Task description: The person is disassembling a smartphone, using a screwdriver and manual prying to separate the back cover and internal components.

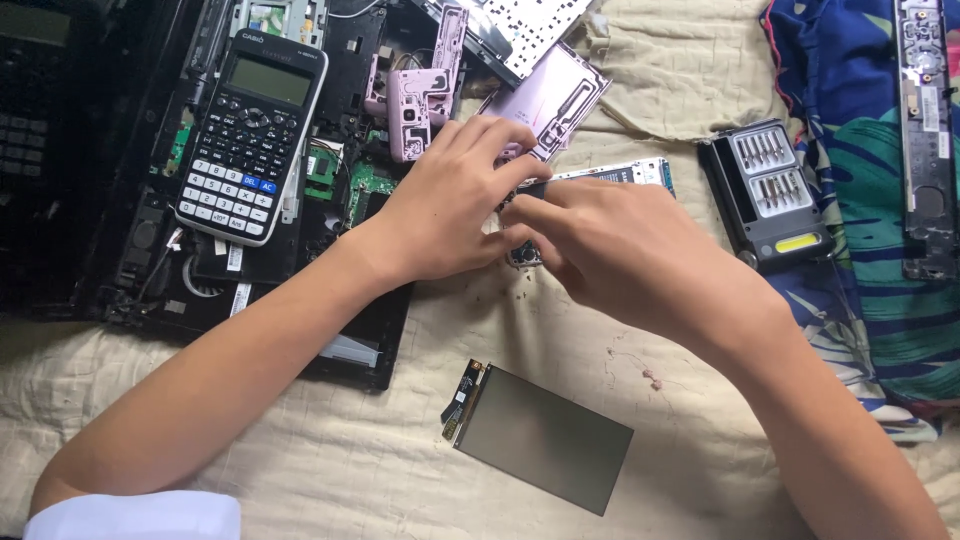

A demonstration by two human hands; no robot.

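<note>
Left hand (445, 200) and right hand (620, 245) grip opened phone (610, 175).

a black calculator (250, 135), pink phone frames (415, 95), cream quilted cloth (330, 460), blue floral fabric (860, 200).

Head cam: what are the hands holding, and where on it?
Both the left hand and right hand grip an opened phone body at its lower end; the exact contact is hidden.
</note>
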